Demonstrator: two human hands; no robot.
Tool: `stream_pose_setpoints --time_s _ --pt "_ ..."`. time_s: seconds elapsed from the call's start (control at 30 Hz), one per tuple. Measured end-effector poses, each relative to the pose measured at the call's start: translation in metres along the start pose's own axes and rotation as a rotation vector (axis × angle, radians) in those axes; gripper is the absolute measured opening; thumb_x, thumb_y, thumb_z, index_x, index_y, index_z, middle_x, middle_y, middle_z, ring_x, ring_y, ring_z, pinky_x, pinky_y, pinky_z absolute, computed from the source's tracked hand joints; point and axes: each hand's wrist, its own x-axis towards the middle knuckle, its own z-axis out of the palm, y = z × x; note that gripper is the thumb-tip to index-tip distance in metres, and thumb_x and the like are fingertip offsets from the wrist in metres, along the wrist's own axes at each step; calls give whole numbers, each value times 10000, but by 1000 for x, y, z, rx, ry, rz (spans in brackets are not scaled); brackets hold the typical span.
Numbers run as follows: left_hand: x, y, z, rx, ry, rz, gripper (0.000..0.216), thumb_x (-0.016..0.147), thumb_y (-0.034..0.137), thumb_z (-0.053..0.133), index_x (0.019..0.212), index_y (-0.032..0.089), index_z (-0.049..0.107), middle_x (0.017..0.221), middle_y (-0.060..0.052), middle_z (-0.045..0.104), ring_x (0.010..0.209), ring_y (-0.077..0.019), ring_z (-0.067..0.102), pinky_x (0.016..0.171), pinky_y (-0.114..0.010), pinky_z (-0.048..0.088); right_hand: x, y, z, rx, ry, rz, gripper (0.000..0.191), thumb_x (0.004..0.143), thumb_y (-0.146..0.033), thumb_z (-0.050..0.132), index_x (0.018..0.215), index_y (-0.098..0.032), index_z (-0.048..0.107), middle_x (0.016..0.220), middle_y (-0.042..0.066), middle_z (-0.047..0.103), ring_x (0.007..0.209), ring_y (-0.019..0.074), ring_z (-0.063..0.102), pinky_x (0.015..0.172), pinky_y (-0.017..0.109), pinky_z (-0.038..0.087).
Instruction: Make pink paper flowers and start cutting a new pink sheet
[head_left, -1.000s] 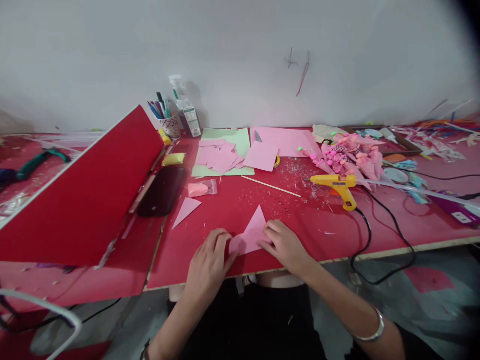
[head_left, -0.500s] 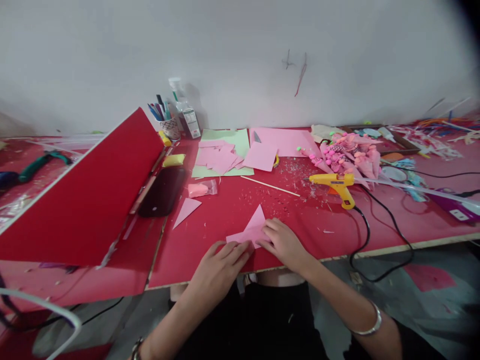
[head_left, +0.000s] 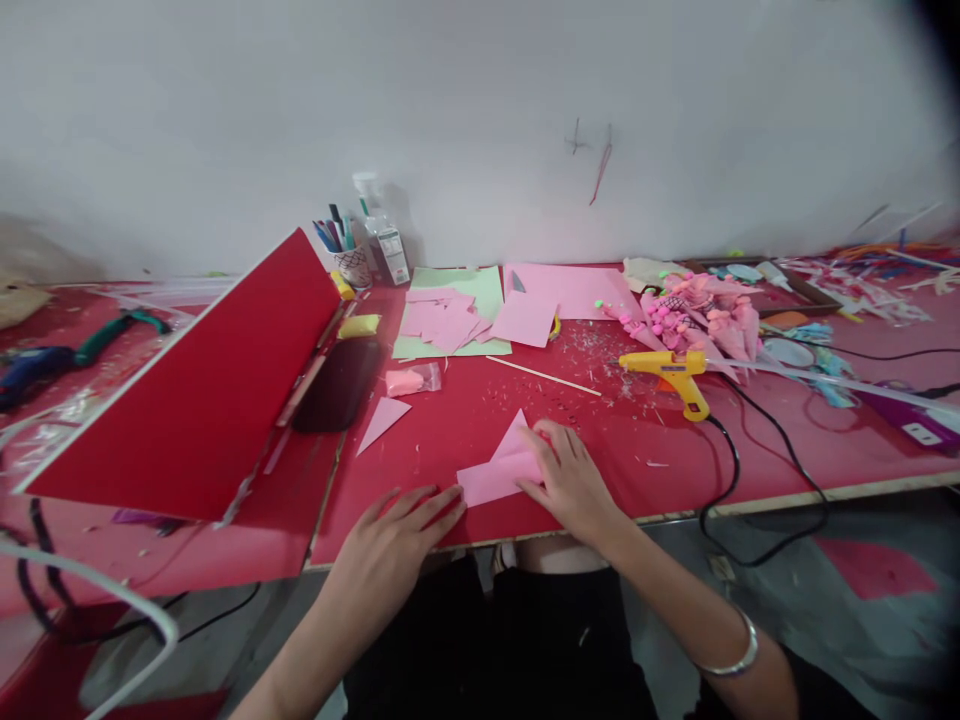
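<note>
A folded piece of pink paper (head_left: 491,481) lies near the table's front edge, a pointed flap rising behind a flat band. My right hand (head_left: 574,482) holds its right end, with the thumb at the lower edge and the curled fingers over the top. Those fingers hide that end of the paper. My left hand (head_left: 405,538) rests palm down on the table, its fingers spread and the fingertips just at the paper's left corner. Off to the left, a pink paper triangle (head_left: 383,424) lies flat.
A yellow glue gun (head_left: 675,375) with a black cord lies right, before a heap of pink paper cones (head_left: 705,315). Behind are cut pink papers (head_left: 442,320) and a thin stick (head_left: 544,376). A red board (head_left: 217,385) leans at left beside a dark phone (head_left: 337,385).
My left hand has slid left off the folded paper, uncovering its left part, and its fingers have spread. My right hand stays on the right end.
</note>
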Motion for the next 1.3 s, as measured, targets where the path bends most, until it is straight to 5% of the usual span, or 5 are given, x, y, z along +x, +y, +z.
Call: stream_pose_setpoints --time_s 0.23,0.87,1.07,1.2,1.3 --pt "2 6 -5 21 54 8 431 751 107 478 1145 274 524 1207 13 542 1041 -215 531 847 -364 410 -10 -17 3 -106 -82 -370 464 835 -207 464 1253 -389 377 1311 40 354 1155 251 324 978 461 245" --pt "1 8 -9 52 22 -7 538 677 48 435 1164 265 512 1241 30 507 1043 -217 529 822 -347 429 -39 41 -29 -61 -217 -180 621 691 22 422 1164 -373 502 1358 25 330 1216 266 277 936 485 316" --pt "2 12 -11 46 8 1 499 722 35 401 1168 229 508 1218 -25 532 1025 -224 538 811 -354 424 -20 35 -43 16 -213 -188 421 738 -27 405 1031 -243 616 1257 77 453 1143 218 399 965 449 304" --pt "4 17 -12 99 -28 36 508 728 -14 355 1182 166 495 1238 -70 510 1030 -236 531 822 -368 413 5 22 -45 174 -205 -139 388 825 -167 410 1207 -216 458 1156 62 538 1073 171 466 984 405 294" --pt "6 17 -12 88 -47 56 491 728 -9 358 1171 151 499 1223 -89 520 991 -231 546 818 -372 414 18 13 -35 245 -304 -159 579 772 -283 541 1299 -182 324 1217 86 491 1100 203 437 943 377 336"
